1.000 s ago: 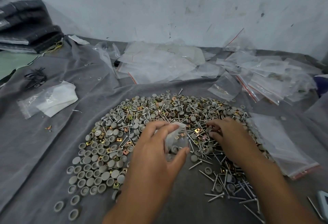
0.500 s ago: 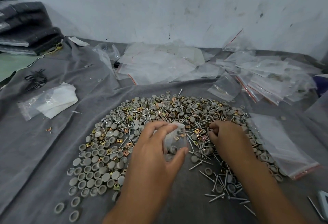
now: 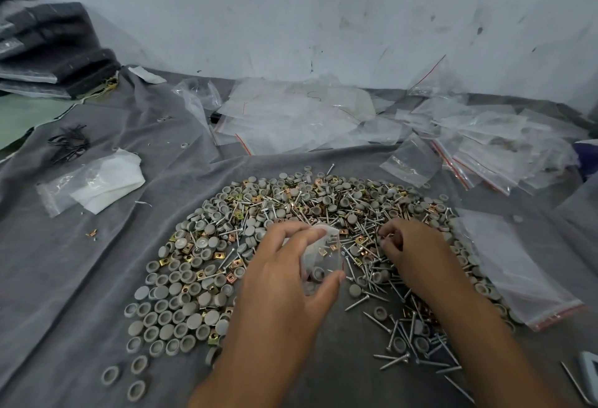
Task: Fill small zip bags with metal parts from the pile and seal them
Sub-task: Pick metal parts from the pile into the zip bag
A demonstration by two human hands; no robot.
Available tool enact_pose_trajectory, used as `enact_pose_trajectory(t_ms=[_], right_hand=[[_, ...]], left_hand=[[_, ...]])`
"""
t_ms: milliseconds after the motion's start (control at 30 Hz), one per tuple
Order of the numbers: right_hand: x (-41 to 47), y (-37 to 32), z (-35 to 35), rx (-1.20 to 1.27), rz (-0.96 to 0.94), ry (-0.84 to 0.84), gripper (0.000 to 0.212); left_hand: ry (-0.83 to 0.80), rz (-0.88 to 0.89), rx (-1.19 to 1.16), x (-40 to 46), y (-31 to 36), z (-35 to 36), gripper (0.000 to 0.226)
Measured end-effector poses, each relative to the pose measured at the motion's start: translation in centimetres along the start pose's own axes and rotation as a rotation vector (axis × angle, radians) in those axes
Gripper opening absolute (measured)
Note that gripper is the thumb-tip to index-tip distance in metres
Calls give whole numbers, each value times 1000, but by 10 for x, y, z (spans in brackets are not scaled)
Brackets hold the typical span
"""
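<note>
A wide pile of metal parts, grey round caps, brass square clips and silver screws, lies spread on the grey cloth. My left hand holds a small clear zip bag upright between fingers and thumb, just above the pile's near middle. A few caps and clips show inside the bag. Just right of the bag, my right hand is in the pile with curled fingers, pinching small brass clips at its fingertips.
Empty zip bags are heaped at the back by the wall, and filled ones lie at the back right. A larger clear bag lies at the pile's right edge. A bag with white paper sits left.
My right hand has drawn slightly back toward me through the pile, its fingers curling tighter on small parts. My left hand and the bag have stayed almost still.
</note>
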State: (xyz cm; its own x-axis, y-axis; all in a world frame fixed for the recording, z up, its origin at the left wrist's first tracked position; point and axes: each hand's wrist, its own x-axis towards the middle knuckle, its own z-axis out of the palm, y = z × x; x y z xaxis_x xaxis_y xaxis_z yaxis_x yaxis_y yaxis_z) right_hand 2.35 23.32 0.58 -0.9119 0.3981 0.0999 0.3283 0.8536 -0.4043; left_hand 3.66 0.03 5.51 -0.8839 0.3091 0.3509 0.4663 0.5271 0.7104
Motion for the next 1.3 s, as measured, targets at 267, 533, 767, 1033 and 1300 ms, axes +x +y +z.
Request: enact_pose_trajectory(t_ms=[267, 533, 767, 1033, 1300], right_hand=[[-1, 0, -2, 77, 8, 0, 16], [-58, -66, -55, 460, -619, 253, 7], [-72, -72, -42, 233, -668, 339, 7], [-67, -72, -40, 373, -676, 381, 7], [-34, -6, -49, 144, -42, -68, 14]], left_hand=[[8, -6, 1, 0, -1, -1, 48], [17, -1, 1, 2, -2, 0, 50], [-11, 12, -7, 1, 0, -1, 46], [2, 24, -17, 2, 1, -2, 41], [38, 64, 13, 3, 0, -9, 45]])
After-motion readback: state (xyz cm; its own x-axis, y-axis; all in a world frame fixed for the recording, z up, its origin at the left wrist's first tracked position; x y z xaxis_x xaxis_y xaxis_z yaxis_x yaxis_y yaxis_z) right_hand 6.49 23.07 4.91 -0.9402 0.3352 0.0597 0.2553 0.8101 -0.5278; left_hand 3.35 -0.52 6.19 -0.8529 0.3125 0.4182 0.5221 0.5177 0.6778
